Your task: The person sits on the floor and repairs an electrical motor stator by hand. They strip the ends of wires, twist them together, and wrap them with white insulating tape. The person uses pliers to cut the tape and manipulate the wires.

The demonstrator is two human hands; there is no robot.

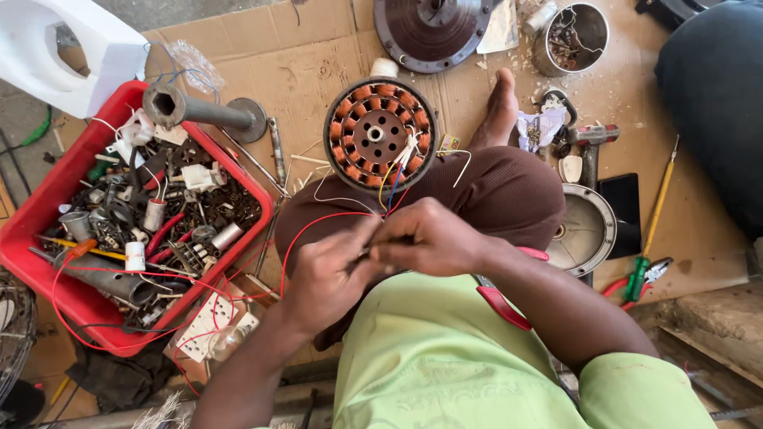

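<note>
A round motor stator point(380, 133) with copper coils rests on my brown-trousered knee point(509, 191). Thin coloured wires point(395, 184) run from it down to my hands. My left hand point(327, 274) and my right hand point(429, 236) meet just below the stator, fingertips pinched together on the wire ends. A red wire point(306, 226) loops from my left hand down toward the left. A red-handled tool point(501, 303) lies in my lap under my right forearm.
A red tray point(48, 187) of small parts, wires and a metal pipe point(199, 111) stands at left. Cardboard point(294, 48) covers the floor. A metal motor cover point(429, 28), a tin of screws point(571, 36), a bowl-shaped housing point(584, 230), pliers point(645, 274) and a screwdriver point(660, 202) lie around.
</note>
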